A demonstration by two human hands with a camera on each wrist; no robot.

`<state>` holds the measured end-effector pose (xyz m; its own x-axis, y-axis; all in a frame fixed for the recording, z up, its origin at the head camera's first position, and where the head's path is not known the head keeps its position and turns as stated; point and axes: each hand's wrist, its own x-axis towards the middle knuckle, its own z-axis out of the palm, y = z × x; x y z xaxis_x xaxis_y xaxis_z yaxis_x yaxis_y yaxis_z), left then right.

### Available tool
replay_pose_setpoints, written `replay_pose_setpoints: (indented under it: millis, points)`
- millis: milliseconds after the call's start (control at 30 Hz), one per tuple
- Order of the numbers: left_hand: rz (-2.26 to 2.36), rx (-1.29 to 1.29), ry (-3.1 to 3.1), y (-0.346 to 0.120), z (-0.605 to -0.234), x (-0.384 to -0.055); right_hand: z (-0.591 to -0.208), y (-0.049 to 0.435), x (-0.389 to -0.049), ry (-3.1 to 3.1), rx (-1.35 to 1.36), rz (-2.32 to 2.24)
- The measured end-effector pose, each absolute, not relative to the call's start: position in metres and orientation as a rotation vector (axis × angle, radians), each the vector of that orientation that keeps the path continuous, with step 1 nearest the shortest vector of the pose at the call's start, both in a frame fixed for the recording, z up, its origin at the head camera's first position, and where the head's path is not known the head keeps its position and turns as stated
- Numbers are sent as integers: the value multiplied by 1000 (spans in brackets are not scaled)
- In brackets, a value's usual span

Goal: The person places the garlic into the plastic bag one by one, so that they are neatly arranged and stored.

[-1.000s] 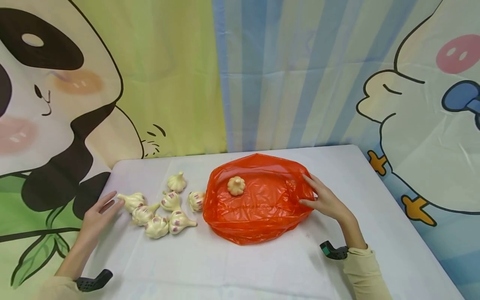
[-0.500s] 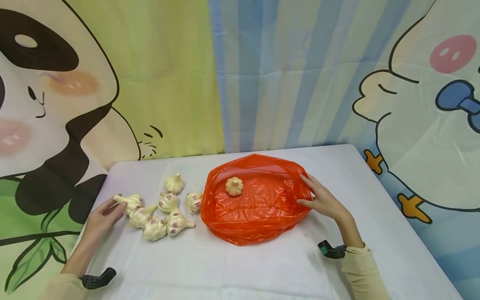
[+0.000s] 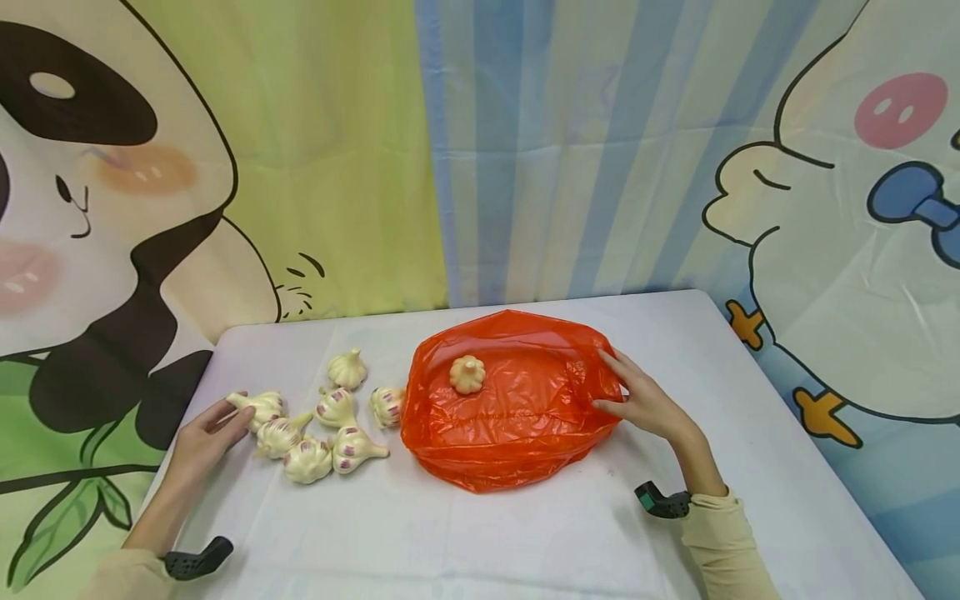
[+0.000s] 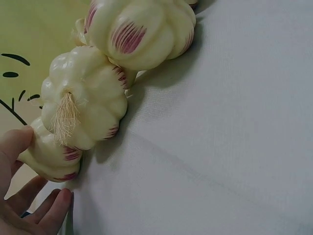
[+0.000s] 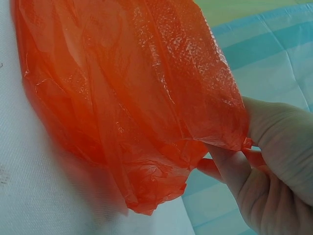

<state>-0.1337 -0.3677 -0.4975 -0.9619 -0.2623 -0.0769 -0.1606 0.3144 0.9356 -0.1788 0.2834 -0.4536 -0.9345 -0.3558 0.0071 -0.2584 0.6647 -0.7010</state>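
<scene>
At the left of the table, my left hand [image 3: 204, 437] pinches the stem end of the outermost garlic bulb [image 3: 264, 407] between thumb and fingers. In the left wrist view the thumb lies at the top of that bulb [image 4: 51, 156], with the other fingers below it. Two more bulbs sit against it, one of them [image 3: 281, 435] with a tuft of dry roots. My right hand [image 3: 647, 402] grips the right side of an open red plastic bag [image 3: 517, 400]; the right wrist view shows the rim folded between thumb and fingers. One garlic bulb [image 3: 467, 375] lies inside the bag.
Several garlic bulbs stand between the left hand and the bag, including one at the back [image 3: 347, 369] and one [image 3: 387, 407] right at the bag's left edge. The white table [image 3: 465, 542] ends at a cartoon-printed curtain [image 3: 360, 167] behind.
My left hand has moved right and its thumb and fingers have come together on the outermost bulb's stem. The right hand keeps its grip on the bag. The view has shifted slightly.
</scene>
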Motion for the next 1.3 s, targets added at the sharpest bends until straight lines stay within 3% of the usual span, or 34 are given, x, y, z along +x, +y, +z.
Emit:
replay_pose_setpoints:
  millis: [133, 500, 800, 1000, 1300]
  points:
    - [-1720, 460, -2539, -368, -494, -135, -455, 284, -179, 2743, -507, -1120]
    - [-2255, 354, -2103, -365, -489, -140, -453, 284, -178, 2738, -511, -1123]
    - [-2197, 331, -2022, -380, -480, -149, -448, 285, -180, 2737, -498, -1119]
    - [-2174, 376, -2007, -365, -459, -139, -449, 284, -179, 2735, -498, -1118]
    - [-2225, 224, -1998, -318, -424, -123, -451, 284, -180, 2737, -499, -1121]
